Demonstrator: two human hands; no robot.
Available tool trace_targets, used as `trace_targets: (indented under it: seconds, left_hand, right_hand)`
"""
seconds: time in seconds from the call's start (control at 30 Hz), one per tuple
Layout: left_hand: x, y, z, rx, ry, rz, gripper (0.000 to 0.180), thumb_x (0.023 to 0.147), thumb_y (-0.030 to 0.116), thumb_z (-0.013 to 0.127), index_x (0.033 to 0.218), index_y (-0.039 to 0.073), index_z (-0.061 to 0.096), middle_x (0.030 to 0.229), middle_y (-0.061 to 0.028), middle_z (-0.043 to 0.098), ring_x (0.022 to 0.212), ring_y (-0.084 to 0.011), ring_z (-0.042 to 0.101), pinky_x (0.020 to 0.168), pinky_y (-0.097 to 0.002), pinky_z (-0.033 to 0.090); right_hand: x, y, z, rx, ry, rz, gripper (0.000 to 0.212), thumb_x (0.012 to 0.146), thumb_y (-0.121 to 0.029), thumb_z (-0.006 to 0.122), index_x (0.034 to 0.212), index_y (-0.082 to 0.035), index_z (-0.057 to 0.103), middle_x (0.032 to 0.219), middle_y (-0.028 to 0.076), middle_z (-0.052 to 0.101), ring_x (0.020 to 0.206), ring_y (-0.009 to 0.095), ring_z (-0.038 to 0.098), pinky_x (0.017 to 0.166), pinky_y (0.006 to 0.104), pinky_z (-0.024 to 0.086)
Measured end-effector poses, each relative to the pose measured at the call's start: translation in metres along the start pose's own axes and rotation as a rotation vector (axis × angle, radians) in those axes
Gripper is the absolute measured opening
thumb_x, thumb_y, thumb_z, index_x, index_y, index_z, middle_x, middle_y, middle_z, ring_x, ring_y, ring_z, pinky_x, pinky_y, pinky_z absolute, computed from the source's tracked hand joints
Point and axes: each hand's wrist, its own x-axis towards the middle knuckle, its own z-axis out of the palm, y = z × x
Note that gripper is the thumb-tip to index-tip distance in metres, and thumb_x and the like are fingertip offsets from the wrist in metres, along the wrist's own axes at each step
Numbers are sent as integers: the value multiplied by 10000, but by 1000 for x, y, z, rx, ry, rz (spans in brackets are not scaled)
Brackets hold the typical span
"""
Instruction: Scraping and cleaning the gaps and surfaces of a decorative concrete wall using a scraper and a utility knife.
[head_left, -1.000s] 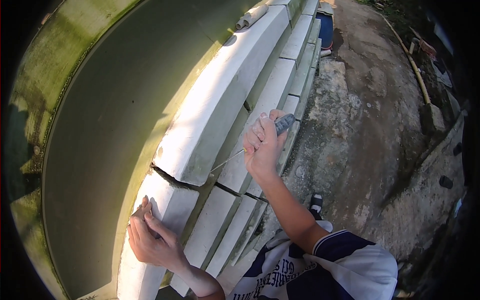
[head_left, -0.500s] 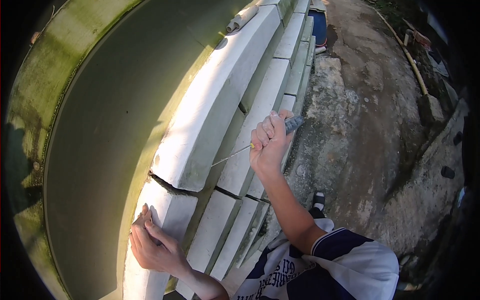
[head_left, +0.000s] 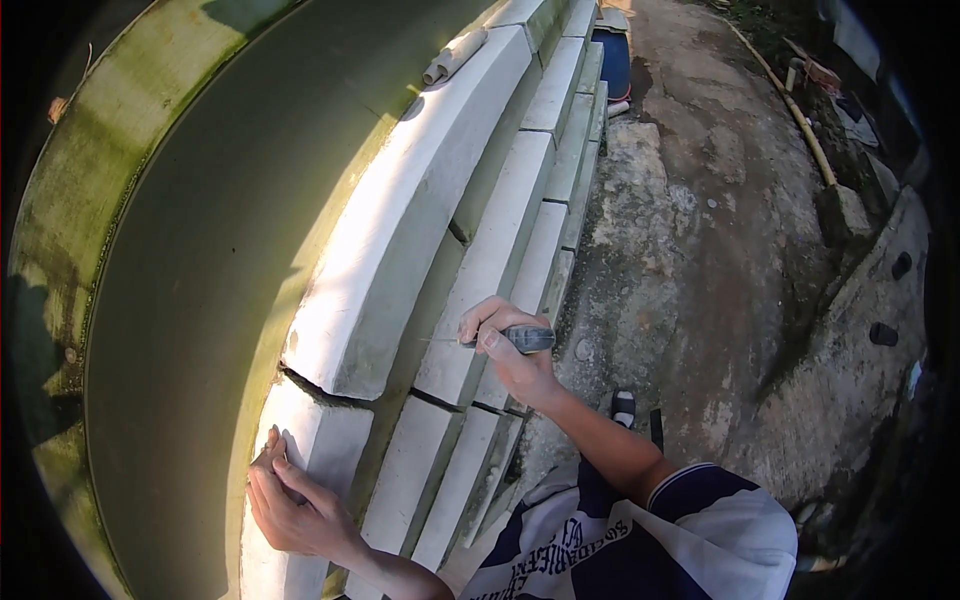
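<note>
My right hand (head_left: 515, 365) is closed round the dark grey handle of a screwdriver (head_left: 532, 339). Its thin metal shaft points left, over the stepped pale blocks, toward the side of a long white block (head_left: 420, 190). Lower left, my left hand (head_left: 295, 508) rests on top of a nearer white block (head_left: 338, 440). Its thumb and fingers pinch round something small and brownish that the fingers mostly hide. A dark, jagged crack (head_left: 322, 393) separates the two white blocks, between my hands.
A curved, mossy rim (head_left: 55, 290) encloses a smooth dark green surface (head_left: 200, 300) at left. Rolled grey pieces (head_left: 455, 57) lie on the far block. A blue barrel (head_left: 612, 60) stands beyond the steps. Rough ground (head_left: 720, 270) runs along the right, with a bamboo pole (head_left: 785, 100).
My right hand has come down and slightly left, turning the screwdriver from slanted to nearly level. The left hand keeps its place on the block; the whole view has shifted slightly.
</note>
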Motion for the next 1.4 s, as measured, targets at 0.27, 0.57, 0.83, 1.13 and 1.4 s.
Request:
trace_targets:
  seconds: [0.27,0.57,0.83,1.13,1.4]
  left_hand:
    - [2,5,-2,-30,-16,-20,244,1019,144,495,1014,96,734,986,0,754,830,-188,683,750,-322,496]
    - [1,6,-3,-16,-29,-45,234,1012,130,498,1002,94,730,998,-10,755,839,-201,684,766,-330,500]
    - [1,2,-2,-20,-1,12,272,1035,188,466,1012,109,725,1024,16,756,815,-185,664,724,-326,482]
    - [2,6,-1,2,-35,-28,240,1005,120,487,975,78,721,999,-20,753,871,-210,695,787,-332,505]
    - [2,3,0,-4,2,14,224,994,117,499,975,75,718,991,-20,754,859,-210,696,780,-334,505]
  right_hand:
    - [-32,-28,-8,-253,-470,-328,247,744,-23,837,765,-44,592,727,55,595,621,235,585,553,347,452]
    - [-44,-17,36,-274,-669,-867,409,785,47,761,603,-61,411,636,35,421,549,203,484,496,336,456]
    - [-49,-17,74,-46,-696,-1145,442,799,83,703,584,-91,358,591,-9,347,478,158,388,430,315,294]
    - [-38,-6,74,-87,-661,-1150,450,779,88,704,587,-99,343,576,-16,337,462,153,365,429,319,286]
    - [-50,-1,73,-94,-657,-1212,435,800,73,703,578,-82,363,581,17,438,481,167,469,461,319,390]
